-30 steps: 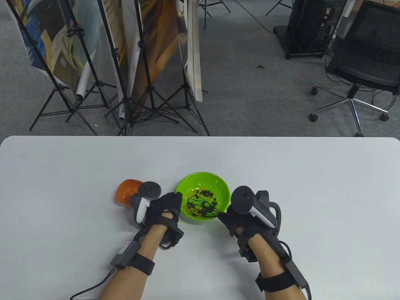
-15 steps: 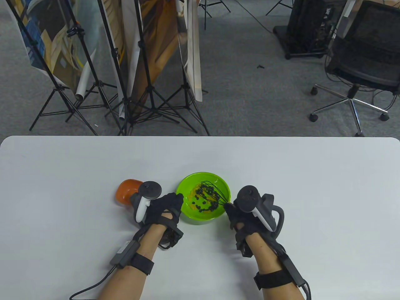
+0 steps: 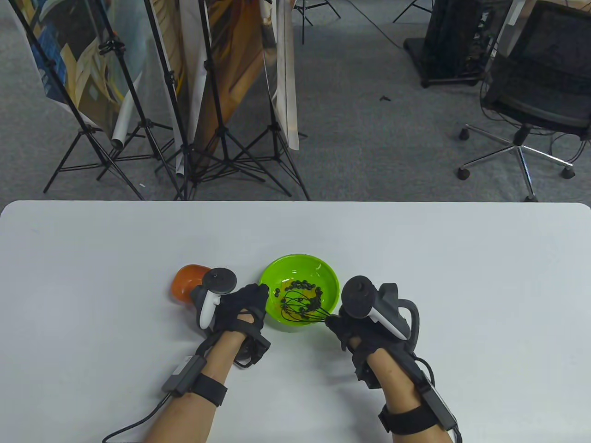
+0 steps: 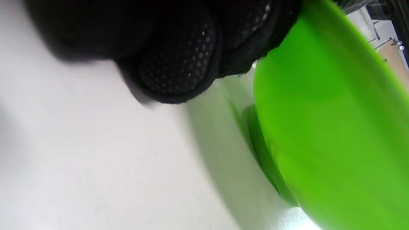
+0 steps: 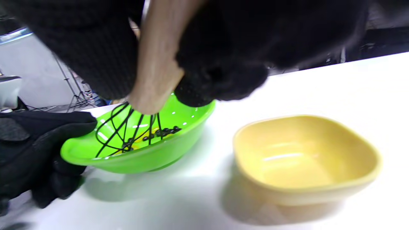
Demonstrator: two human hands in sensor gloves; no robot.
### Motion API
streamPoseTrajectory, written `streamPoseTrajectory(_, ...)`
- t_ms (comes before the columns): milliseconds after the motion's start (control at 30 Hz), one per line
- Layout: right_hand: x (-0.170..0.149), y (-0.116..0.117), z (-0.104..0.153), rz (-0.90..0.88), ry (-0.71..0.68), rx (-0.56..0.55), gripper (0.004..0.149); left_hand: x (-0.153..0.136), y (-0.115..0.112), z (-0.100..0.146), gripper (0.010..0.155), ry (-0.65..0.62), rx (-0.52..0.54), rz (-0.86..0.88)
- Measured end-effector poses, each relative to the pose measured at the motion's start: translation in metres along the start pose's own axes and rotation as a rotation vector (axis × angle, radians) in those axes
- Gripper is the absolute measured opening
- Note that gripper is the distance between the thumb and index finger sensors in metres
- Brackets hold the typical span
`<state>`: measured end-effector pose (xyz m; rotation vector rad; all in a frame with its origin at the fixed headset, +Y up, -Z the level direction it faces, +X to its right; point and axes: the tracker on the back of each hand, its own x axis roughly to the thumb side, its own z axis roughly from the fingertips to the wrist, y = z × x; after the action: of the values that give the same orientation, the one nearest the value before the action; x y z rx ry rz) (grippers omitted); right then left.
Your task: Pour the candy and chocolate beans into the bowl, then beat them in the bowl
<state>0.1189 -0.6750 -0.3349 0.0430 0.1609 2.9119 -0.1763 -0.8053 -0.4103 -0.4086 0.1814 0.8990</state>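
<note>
A green bowl (image 3: 300, 259) stands on the white table and holds dark chocolate beans (image 3: 304, 284) and bits of yellow candy (image 3: 318, 291). My left hand (image 3: 259, 296) grips its left rim, thumb on the edge; the left wrist view shows gloved fingers (image 4: 179, 64) against the bowl's outer wall (image 4: 335, 127). My right hand (image 3: 335, 318) grips a whisk by its wooden handle (image 5: 156, 73). The black whisk wires (image 3: 298, 308) sit in the near part of the bowl, among the beans (image 5: 163, 131).
An orange bowl (image 3: 184, 282) sits left of the green one, partly behind my left tracker. An empty yellow bowl (image 5: 306, 159) stands close to the right of the green bowl (image 5: 140, 156), hidden under my right hand in the table view.
The whisk swept from the bowl's near side to its far right and back to the near side, stirring the beans. My right hand moved with it. The left hand and bowl stayed put.
</note>
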Motion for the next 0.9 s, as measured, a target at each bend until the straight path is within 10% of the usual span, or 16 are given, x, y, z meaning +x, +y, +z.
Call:
streamPoseTrajectory(400,-0.007,0.028,-0.016,-0.012,0.096,-0.167,0.058,-0.001,0.001,0.000,0.043,-0.010,-0.024,0.023)
streamPoseTrajectory(600,0.011,0.045,-0.020,-0.132,0.015,-0.068,0.057,-0.001,0.001,-0.001,0.043,-0.013,-0.031,0.027)
streamPoseTrajectory(900,0.010,0.004,-0.001,-0.009,-0.031,0.001,0.054,-0.002,0.001,0.000,0.044,0.001,-0.021,0.031)
